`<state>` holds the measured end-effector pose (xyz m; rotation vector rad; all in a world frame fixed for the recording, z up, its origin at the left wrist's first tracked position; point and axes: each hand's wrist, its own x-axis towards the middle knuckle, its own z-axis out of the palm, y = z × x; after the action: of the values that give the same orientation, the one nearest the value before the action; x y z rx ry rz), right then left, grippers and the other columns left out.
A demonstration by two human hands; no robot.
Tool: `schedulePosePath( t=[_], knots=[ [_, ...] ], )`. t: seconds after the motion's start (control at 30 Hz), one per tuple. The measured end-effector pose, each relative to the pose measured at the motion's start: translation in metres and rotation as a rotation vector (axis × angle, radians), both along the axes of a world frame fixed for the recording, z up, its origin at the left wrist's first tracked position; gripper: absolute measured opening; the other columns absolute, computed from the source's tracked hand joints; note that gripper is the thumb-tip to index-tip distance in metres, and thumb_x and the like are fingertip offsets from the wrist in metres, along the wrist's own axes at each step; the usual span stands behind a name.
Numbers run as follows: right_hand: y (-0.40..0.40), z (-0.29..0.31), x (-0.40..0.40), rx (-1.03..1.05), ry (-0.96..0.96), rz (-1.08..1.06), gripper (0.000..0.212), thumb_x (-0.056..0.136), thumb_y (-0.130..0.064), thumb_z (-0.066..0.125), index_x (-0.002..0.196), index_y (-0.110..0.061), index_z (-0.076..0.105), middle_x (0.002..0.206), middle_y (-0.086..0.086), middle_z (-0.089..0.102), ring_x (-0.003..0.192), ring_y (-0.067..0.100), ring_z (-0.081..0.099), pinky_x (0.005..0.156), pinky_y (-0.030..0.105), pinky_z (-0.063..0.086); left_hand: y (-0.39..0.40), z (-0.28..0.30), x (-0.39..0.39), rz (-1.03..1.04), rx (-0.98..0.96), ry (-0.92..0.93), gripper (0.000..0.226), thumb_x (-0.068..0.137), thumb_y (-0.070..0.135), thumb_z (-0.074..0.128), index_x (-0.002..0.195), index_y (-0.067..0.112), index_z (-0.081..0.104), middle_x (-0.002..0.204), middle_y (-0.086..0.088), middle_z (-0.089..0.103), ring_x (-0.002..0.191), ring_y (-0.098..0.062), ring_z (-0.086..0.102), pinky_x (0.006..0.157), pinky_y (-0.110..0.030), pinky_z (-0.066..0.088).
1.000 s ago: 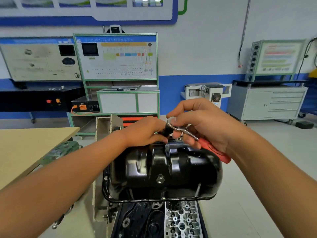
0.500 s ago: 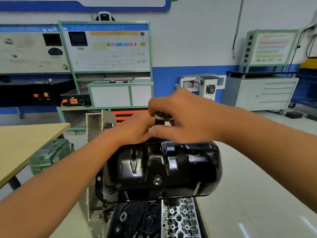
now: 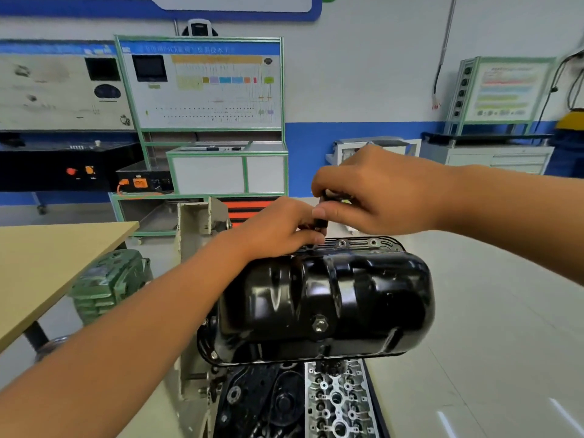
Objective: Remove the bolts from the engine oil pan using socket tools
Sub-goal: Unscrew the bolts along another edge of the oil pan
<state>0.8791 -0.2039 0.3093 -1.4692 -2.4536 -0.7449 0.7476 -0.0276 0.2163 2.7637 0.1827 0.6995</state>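
Head view: black oil pan [image 3: 325, 298] bolted atop engine, far flange [image 3: 357, 243] just below both hands. Right hand [image 3: 379, 192] curled over top of dark socket tool [image 3: 320, 213]; left hand [image 3: 278, 229] pinching its lower end at flange (bolt itself hidden under fingers). Tool long axis upright, pointing straight down onto flange. Both hands equally close. Next move judged to hinge on keeping that axis square over the bolt. Tan worktop [image 3: 47, 263] at left, well apart.
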Motion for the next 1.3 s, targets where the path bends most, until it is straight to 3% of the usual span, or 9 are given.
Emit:
schedulePosePath(
  t=[0.33,0.5,0.63,0.7,0.77,0.9,1.03,1.2,1.3],
  knots=[
    [0.004,0.017,0.006,-0.02,-0.023,0.044,0.023,0.103,-0.024,0.056,0.097,-0.004,0.065,0.063,0.003,0.06,0.054,0.021,0.047,0.056,0.031,0.035,0.005,0.0,0.007,0.015,0.012,-0.063,0.007,0.089,0.014,0.078,0.095,0.01,0.078,0.093,0.001,0.076,0.089,-0.013,0.071,0.083,-0.043,0.055],
    [0.031,0.022,-0.029,-0.051,-0.389,0.159,0.041,0.103,-0.046,0.04,0.088,-0.011,0.056,0.06,0.005,0.052,0.053,0.026,0.039,0.047,0.03,0.029,0.01,-0.007,-0.007,-0.014,0.08,-0.049,0.008,0.09,0.021,0.078,0.092,0.019,0.07,0.091,0.024,0.062,0.095,0.019,0.056,0.083,-0.001,0.041],
    [0.037,0.023,-0.044,-0.011,-0.319,-0.031,0.034,0.103,-0.049,0.039,0.083,-0.022,0.039,0.058,-0.009,0.031,0.052,0.018,0.036,0.046,0.028,0.026,0.014,-0.007,-0.011,0.0,0.011,-0.075,0.011,0.089,0.015,0.079,0.096,0.008,0.076,0.09,0.007,0.07,0.092,-0.001,0.062,0.087,-0.019,0.047],
    [0.021,0.009,-0.038,0.008,-0.201,-0.099,0.032,0.102,-0.049,0.041,0.082,-0.025,0.038,0.056,-0.012,0.029,0.049,0.006,0.029,0.046,0.027,0.024,0.01,-0.005,-0.009,-0.07,0.064,-0.089,0.009,0.086,0.012,0.081,0.091,0.009,0.074,0.081,0.015,0.068,0.086,0.005,0.063,0.078,-0.011,0.046],
    [0.004,-0.009,-0.035,-0.041,-0.072,-0.161,0.029,0.101,-0.052,0.037,0.085,-0.028,0.038,0.057,-0.013,0.034,0.05,0.004,0.035,0.047,0.03,0.032,0.007,-0.003,-0.009,-0.104,0.108,-0.066,0.012,0.087,0.016,0.08,0.083,0.016,0.068,0.075,0.025,0.058,0.078,0.01,0.059,0.069,-0.005,0.04],
    [-0.011,-0.023,-0.032,-0.065,0.106,-0.288,0.024,0.099,-0.054,0.032,0.091,-0.032,0.038,0.066,-0.009,0.05,0.06,0.016,0.054,0.052,0.034,0.04,0.005,0.007,-0.009,-0.132,0.146,0.086,0.001,0.095,0.032,0.068,0.096,0.031,0.068,0.09,0.007,0.07,0.083,-0.005,0.063,0.074,-0.023,0.048],
    [-0.013,-0.023,-0.031,-0.005,0.02,-0.318,0.019,0.096,-0.051,0.026,0.093,-0.033,0.033,0.069,-0.008,0.05,0.062,0.021,0.054,0.055,0.036,0.043,-0.012,0.02,-0.015,-0.239,0.056,0.107,0.011,0.098,0.042,0.055,0.095,0.033,0.06,0.096,0.024,0.064,0.088,0.003,0.063,0.076,-0.012,0.046],
    [-0.014,-0.018,-0.024,0.033,-0.119,-0.254,0.016,0.095,-0.048,0.029,0.095,-0.032,0.033,0.064,-0.004,0.049,0.058,0.028,0.05,0.055,0.035,0.034,-0.027,0.022,-0.008,-0.242,-0.058,0.012,0.021,0.095,0.017,0.062,0.087,0.035,0.054,0.085,0.001,0.065,0.086,-0.025,0.066,0.079,-0.044,0.054],
    [-0.014,-0.018,-0.021,0.087,-0.068,-0.278,0.026,0.095,-0.051,0.036,0.108,-0.032,0.048,0.066,-0.005,0.057,0.062,0.027,0.055,0.056,0.034,0.036,-0.028,0.01,-0.004,-0.238,-0.173,-0.16,0.034,0.093,0.007,0.069,0.093,0.039,0.058,0.085,0.006,0.069,0.084,-0.018,0.067,0.076,-0.037,0.055]
  ],
)
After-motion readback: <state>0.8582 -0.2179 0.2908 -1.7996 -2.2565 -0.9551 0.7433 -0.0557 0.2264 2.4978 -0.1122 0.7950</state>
